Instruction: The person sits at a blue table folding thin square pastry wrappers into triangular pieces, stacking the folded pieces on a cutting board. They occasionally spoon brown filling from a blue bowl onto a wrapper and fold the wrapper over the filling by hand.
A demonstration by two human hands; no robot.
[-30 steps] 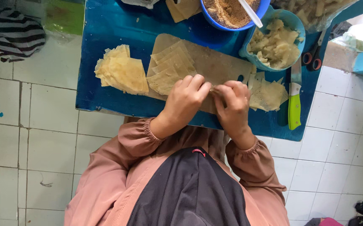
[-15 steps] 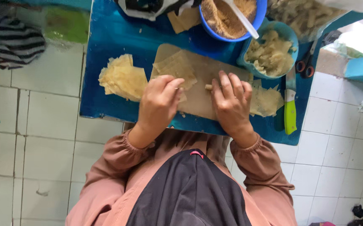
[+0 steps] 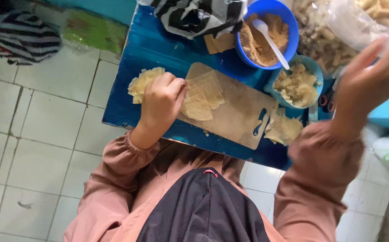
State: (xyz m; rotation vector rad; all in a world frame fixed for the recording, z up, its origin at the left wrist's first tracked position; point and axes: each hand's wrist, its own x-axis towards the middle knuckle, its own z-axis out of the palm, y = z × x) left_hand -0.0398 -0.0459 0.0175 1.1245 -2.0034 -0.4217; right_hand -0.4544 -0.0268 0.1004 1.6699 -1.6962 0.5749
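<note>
White floor tiles (image 3: 55, 112) surround a blue table (image 3: 158, 49). Wrappers (image 3: 203, 96) on the board (image 3: 241, 112) are pinched by the left hand (image 3: 161, 103); the right hand (image 3: 373, 80) is raised, fingers spread.

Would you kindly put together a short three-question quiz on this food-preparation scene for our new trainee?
1. True or false: the left hand rests at the left end of the wooden cutting board, on the thin pale wrappers.
2. What lies in the large blue bowl of brown crumbly filling?
A. a knife
B. a white spoon
C. scissors
3. Fill in: the right hand is raised off the blue table, near a clear ____ bag of rolled pieces.

Key
1. True.
2. B.
3. Plastic; the hand is blurred, with spread fingers and nothing visibly held.
</note>
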